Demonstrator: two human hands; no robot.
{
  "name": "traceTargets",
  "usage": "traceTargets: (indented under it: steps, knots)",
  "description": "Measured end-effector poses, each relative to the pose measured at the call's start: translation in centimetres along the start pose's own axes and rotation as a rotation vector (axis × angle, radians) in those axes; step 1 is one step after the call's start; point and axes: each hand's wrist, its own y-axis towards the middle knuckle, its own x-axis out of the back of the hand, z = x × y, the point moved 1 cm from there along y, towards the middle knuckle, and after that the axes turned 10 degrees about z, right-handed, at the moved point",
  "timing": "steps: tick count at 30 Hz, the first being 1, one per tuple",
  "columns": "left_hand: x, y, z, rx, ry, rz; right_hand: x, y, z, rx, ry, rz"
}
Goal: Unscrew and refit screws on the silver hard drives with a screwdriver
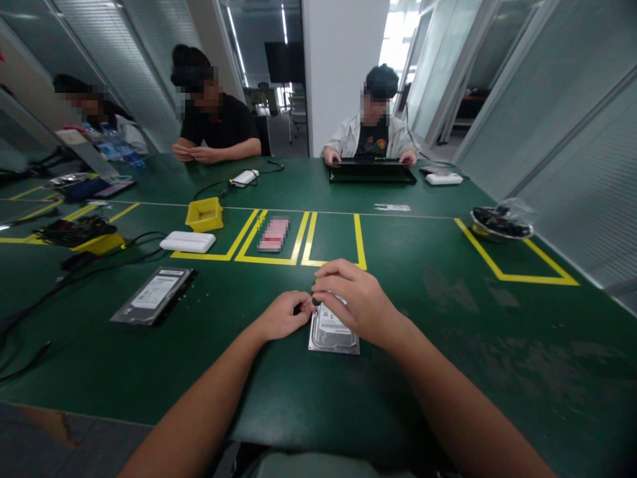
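A silver hard drive [334, 342] with a white label lies on the green table in front of me. My right hand [355, 299] is over its upper part, fingers curled round a small dark and yellow item that is mostly hidden. At the drive's upper left edge is my left hand [288, 314], its fingers bent together close to the right fingertips; whatever it may hold is too small to name. Another drive in a clear bag [149, 297] rests on the table to the left.
A white power bank [188, 241], a yellow bin [204, 215] and a pink blurred item [273, 234] lie beyond my hands. Cables are at the left, a bowl of dark parts [501, 222] at the right. Three people sit across; one holds a black panel [372, 172].
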Motion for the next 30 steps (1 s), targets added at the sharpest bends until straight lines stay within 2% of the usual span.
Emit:
traceTargets:
  steps: [10,25,30]
  knots:
    - [-0.19,0.33,0.34,0.007,0.012,-0.025,-0.22,0.1,-0.53,0.092,0.02,-0.014]
    - [-0.32,0.32,0.71,0.012,0.014,-0.022,0.14,-0.09,0.03,0.058,0.053,0.023]
    - [-0.31,0.33,0.59,0.0,0.0,-0.025,0.58,-0.05,0.24,0.05,-0.037,0.077]
